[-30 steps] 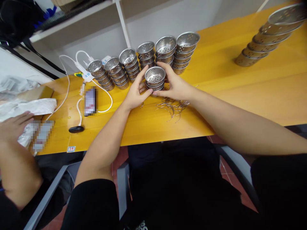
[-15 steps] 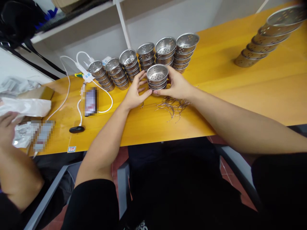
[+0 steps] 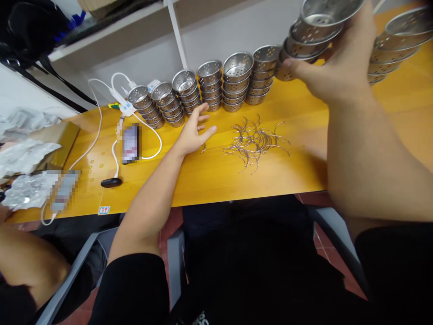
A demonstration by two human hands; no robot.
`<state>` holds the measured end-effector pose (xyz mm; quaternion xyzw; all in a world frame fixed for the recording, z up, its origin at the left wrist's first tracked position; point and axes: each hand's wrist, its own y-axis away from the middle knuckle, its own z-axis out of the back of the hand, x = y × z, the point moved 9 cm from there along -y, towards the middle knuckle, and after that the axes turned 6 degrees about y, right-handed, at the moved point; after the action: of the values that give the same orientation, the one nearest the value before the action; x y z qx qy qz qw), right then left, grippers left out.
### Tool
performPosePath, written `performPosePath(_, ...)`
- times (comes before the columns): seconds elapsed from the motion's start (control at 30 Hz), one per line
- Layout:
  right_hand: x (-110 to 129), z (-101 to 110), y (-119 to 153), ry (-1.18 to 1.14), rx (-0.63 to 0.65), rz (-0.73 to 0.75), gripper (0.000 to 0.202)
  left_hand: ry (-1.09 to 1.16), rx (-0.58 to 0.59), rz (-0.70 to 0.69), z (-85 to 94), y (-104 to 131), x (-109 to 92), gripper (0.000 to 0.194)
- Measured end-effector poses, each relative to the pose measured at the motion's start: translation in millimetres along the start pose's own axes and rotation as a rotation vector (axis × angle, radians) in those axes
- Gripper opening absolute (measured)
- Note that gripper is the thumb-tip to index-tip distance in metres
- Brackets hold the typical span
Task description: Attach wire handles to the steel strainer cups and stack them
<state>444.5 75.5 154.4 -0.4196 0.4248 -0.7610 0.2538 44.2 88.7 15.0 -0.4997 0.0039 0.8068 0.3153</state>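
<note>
At the upper right of the frame, a tall stack of perforated metal cups (image 3: 313, 36) is being gripped in the right hand (image 3: 341, 74), thumb pressed to its near side, the far fingers largely hidden! The stack is seen leaning toward the upper right corner; whether its base is touching the surface (image 3: 209, 180) cannot be told. Just beside it, a row of six cup stacks (image 3: 237, 81) is lined up across the upper middle, rims facing up. Over at the right edge, one more stack (image 3: 389, 56) is partly covered by the right hand and forearm.

To the centre, then, where the left hand (image 3: 192, 134) is held with fingers spread and thumb apart, nothing grasped, close to the front of the row! A few short wires (image 3: 203, 147) are spotted just under its wrist side. Right of it, a loose tangle of curved metal wires (image 3: 255, 142) is spread on the surface. Left of centre, a phone (image 3: 131, 144) is seen near a white cable (image 3: 158, 145), and at the lower left another person's arm (image 3: 32, 253) is caught in view.
</note>
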Motion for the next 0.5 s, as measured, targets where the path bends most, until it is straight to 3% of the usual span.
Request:
performPosePath(0.1,-17.3,16.9,-1.9,0.033,0.006,-0.036,0.083,-0.031,-0.004,-0.003,0.1,0.2,-0.9,0.108)
performPosePath(0.27,-38.9,24.0,7.7,0.166,0.002,-0.303,0.080,-0.006,-0.010,-0.002,2.1,0.5,-3.3,0.103)
performPosePath(0.4,-67.2,12.5,26.5,0.210,0.002,-0.521,0.081,0.002,0.003,0.014,3.3,0.8,-4.4,0.101)
performPosePath(0.5,-91.2,-7.7,39.4,0.212,0.086,-0.543,0.082,0.011,0.015,0.016,3.2,0.7,-3.4,0.101)
